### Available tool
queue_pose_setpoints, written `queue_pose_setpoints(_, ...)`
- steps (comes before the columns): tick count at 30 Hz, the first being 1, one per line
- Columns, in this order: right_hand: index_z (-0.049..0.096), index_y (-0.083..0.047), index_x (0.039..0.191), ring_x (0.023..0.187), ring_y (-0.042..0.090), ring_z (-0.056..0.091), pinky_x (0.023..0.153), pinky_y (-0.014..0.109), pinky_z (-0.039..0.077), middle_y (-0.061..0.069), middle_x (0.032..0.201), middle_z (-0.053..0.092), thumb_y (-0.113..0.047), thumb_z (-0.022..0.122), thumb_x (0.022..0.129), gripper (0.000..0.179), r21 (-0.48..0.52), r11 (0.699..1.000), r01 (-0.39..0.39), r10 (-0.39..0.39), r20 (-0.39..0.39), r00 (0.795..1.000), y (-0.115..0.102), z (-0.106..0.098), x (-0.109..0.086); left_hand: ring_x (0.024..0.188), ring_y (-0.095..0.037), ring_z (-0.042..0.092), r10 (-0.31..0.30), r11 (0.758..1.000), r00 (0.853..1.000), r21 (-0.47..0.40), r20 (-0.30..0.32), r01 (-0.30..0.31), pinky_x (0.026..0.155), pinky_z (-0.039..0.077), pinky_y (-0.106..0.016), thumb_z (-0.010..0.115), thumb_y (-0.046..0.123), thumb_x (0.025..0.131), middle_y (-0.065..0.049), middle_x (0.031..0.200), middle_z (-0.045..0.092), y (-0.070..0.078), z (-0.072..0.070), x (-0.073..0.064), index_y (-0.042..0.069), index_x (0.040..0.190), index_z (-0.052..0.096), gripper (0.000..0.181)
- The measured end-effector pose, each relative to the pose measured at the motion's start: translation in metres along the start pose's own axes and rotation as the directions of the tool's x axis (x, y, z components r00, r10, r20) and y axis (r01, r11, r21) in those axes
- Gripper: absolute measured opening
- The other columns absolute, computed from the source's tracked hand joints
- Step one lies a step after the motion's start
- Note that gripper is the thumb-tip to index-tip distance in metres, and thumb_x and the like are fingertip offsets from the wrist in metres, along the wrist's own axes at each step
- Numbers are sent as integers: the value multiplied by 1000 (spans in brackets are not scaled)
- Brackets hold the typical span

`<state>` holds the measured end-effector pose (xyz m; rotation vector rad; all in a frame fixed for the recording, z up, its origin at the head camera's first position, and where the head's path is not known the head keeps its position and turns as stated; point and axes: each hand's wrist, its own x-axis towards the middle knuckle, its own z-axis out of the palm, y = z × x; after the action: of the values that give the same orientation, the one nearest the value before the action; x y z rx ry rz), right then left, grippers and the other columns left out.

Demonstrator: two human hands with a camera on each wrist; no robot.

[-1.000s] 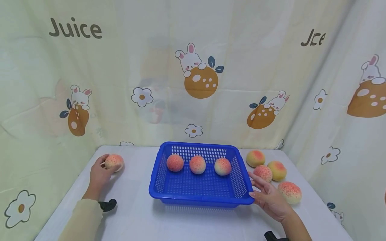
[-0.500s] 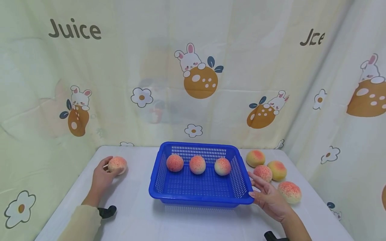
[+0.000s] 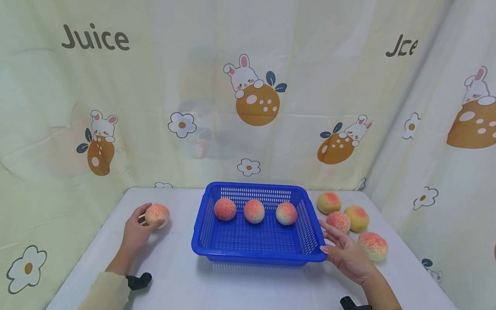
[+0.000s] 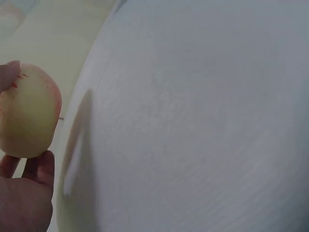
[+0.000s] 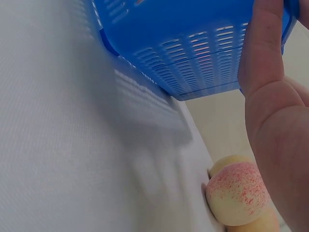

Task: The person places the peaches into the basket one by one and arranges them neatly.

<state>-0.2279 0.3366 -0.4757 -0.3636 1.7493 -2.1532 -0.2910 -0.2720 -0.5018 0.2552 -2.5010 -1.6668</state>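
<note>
At the left of the head view, my left hand [image 3: 135,230] holds a pink-and-cream peach [image 3: 158,214] between thumb and fingers. The left wrist view shows the same peach [image 4: 34,113] from its pale yellow side, with a shadow on the table beside it. A blue plastic basket [image 3: 263,255] stands mid-table, with three peaches in a row along its back half. My right hand [image 3: 348,260] grips the basket's right rim near the front corner, thumb on the rim and fingers along the outside. The right wrist view shows a digit along the basket's slotted wall [image 5: 198,53].
Right of the basket lie two yellow-and-red peaches [image 3: 329,203], a speckled pink one [image 3: 338,222] and a larger pink-and-cream one [image 3: 373,246] close to my right hand. A printed curtain [image 3: 209,86] hangs behind the white table [image 3: 174,284].
My left hand has carried its peach a little to the right and toward me. My right hand and the basket have stayed in place.
</note>
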Motion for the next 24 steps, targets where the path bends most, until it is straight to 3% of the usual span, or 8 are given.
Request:
queue_pose_setpoints(9, 12, -12, 165, 117, 13, 67, 99, 32, 57, 0, 130, 57, 1, 53, 103, 75, -5, 1000, -20, 19, -27, 999, -1, 2, -1, 142, -37, 41, 14, 1000, 1000, -28, 2, -14, 114, 42, -51, 78, 33, 92, -17, 159, 37, 8, 8, -12, 15, 160, 31, 84)
queue_pose_setpoints(13, 14, -13, 165, 116, 13, 67, 99, 32, 57, 0, 129, 57, 1, 54, 103, 75, -14, 999, -29, 28, -41, 999, -1, 2, -1, 138, -33, 44, 27, 1000, 1000, -7, -5, -27, 104, 48, -30, 78, 33, 91, -14, 156, 41, 13, 10, -18, 17, 159, 34, 82)
queue_pose_setpoints(17, 14, -13, 165, 117, 13, 67, 100, 32, 56, 0, 129, 57, 1, 53, 104, 74, -14, 1000, -19, 19, -31, 999, 0, 1, 0, 135, -32, 46, 33, 999, 999, 5, -14, -33, 86, 43, -8, 79, 34, 90, -13, 155, 43, 16, 11, -23, 18, 158, 36, 82)
queue_pose_setpoints(24, 17, -15, 165, 117, 13, 67, 100, 33, 56, -1, 128, 57, 0, 53, 104, 72, -22, 999, -23, 22, -42, 999, 1, 0, 0, 132, -31, 48, 58, 998, 998, -6, -39, -58, 82, 43, -5, 79, 37, 90, -13, 154, 45, 24, 13, -35, 19, 157, 38, 81)
